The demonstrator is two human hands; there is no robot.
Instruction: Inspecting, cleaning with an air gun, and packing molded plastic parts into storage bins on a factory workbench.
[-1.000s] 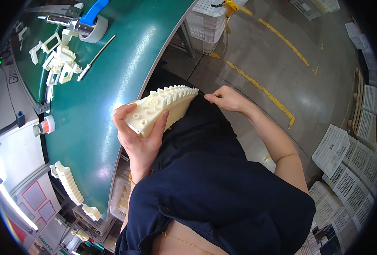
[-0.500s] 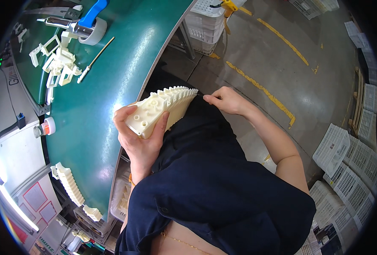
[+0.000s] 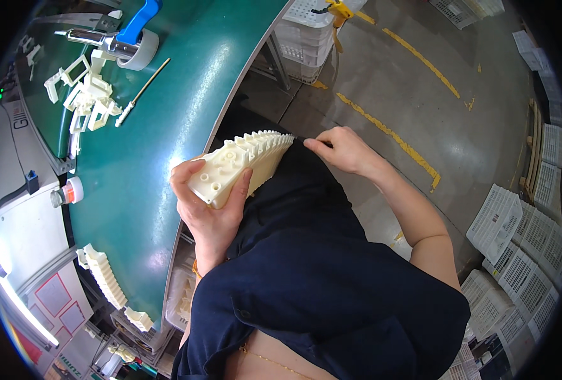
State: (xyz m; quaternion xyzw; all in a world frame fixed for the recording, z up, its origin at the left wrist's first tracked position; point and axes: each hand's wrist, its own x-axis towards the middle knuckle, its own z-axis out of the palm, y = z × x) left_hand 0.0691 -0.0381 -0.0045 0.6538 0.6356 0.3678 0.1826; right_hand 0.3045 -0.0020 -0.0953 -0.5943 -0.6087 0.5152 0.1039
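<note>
My left hand [image 3: 208,212] is closed around the near end of a long, curved cream plastic stack [image 3: 255,158], thumb on one side and fingers on the other. The stack looks like several nested moulded parts, with a row of toothed edges along its top and round holes in its near face. It is held over my lap, beside the table edge. Just beyond its far tip is my right hand [image 3: 341,151], thumb and fingers pinched together. Whatever the pinch holds, if anything, is too small to make out.
On the green table [image 3: 167,114] lie a pile of cream frame-shaped parts [image 3: 88,95], a thin stick [image 3: 143,92], a tape roll [image 3: 143,50] under a blue-handled metal tool [image 3: 103,39], a small jar [image 3: 69,191] and another cream stack [image 3: 105,275]. White crates [image 3: 303,41] stand beyond the table edge.
My right hand has shifted very slightly near the stack's far tip, still pinched. My left hand and the stack stay almost in place.
</note>
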